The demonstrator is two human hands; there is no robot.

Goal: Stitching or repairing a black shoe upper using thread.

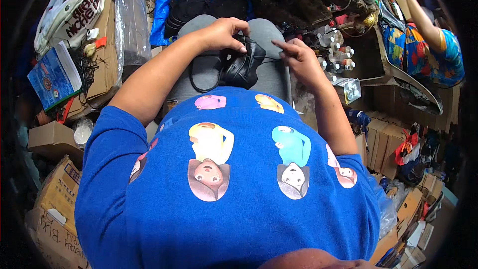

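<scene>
A black leather shoe (242, 67) rests on my lap, over grey trousers (273, 35). My left hand (225, 34) curls over the shoe's upper end, thumb and fingers closed on its edge. To the right of the shoe, my right hand (301, 60) is raised with the index finger stretched toward it and the other fingers bent. A thin dark thread (271, 60) runs from the shoe to this hand and seems pinched there. On the left, a black cord loop (193, 77) hangs over my thigh. My left fingertips are partly hidden behind the shoe.
Beyond my knees lies a blue plastic sheet (162, 7) with black items (206, 6) on it. Several small bottles (343, 57) stand at right, near another person's arm (423, 20). Cardboard boxes (54, 137) and a blue book (54, 77) are at left.
</scene>
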